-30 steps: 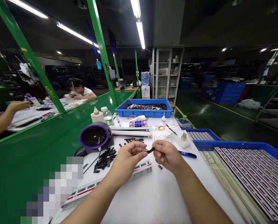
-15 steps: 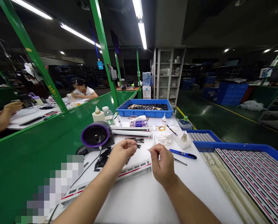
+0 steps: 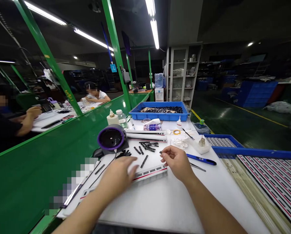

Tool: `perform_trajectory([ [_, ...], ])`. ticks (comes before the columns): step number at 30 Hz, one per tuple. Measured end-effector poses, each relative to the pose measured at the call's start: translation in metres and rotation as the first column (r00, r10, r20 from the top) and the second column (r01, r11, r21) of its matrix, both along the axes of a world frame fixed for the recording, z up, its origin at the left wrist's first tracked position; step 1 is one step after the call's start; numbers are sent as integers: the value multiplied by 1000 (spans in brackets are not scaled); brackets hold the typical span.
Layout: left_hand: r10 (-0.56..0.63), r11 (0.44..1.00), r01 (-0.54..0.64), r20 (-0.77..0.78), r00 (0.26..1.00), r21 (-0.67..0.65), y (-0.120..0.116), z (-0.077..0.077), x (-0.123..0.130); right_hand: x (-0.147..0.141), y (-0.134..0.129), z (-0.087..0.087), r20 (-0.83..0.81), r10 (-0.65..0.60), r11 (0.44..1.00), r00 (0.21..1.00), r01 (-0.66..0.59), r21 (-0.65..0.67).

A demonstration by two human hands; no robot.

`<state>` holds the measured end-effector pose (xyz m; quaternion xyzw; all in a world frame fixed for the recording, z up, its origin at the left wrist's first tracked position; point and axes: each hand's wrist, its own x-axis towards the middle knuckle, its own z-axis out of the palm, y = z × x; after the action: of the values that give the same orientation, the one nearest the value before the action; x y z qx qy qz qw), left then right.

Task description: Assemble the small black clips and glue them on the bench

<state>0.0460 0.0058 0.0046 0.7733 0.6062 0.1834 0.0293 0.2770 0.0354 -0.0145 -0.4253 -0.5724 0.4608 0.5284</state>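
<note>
My right hand point(image 3: 176, 161) is closed in a pinch, with a small black piece point(image 3: 161, 152) at its fingertips. It is just above the right end of a white model train body shell point(image 3: 151, 174) with a red stripe and window openings. My left hand point(image 3: 118, 173), somewhat blurred, is over the shell's middle and hides part of it. Its thumb and fingers are apart, with nothing visible between them. Beyond the hands lie several loose black strips point(image 3: 149, 146), and a single black strip point(image 3: 144, 161) lies closer to the shell.
A blue utility knife point(image 3: 201, 159) and tweezers point(image 3: 197, 167) lie right of my right hand. A round purple-rimmed device point(image 3: 111, 139) stands left, its cable crossing the table. Bottles, more shells point(image 3: 147, 138) and a blue bin point(image 3: 160, 116) are behind. Striped shells fill a right-hand tray point(image 3: 269, 182). Co-workers sit beyond the green partition.
My left hand has drawn back toward me and away from my right hand, its thumb and fingers now parted. My right hand keeps its pinch. The view has turned slightly left.
</note>
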Motion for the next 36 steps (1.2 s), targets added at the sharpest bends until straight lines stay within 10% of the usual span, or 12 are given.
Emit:
perform_trajectory([
  [5,-330,944,329,-119,936,-29,-24,-23,52,8,7,-3,-13,18,1000,1000,-18,17],
  [11,-307,950,311,-196,931,-9,-4,-38,45,29,13,3,187,264,964,946,-264,-24],
  [20,-225,974,220,-165,960,-52,0,-35,43,20,6,-2,694,75,902,716,-345,259],
  [27,-201,979,194,-132,971,-63,1,-34,41,20,6,-10,850,54,920,525,-358,163],
  [36,-314,942,334,-271,910,30,3,-39,37,20,2,-7,837,69,917,543,-365,162],
])
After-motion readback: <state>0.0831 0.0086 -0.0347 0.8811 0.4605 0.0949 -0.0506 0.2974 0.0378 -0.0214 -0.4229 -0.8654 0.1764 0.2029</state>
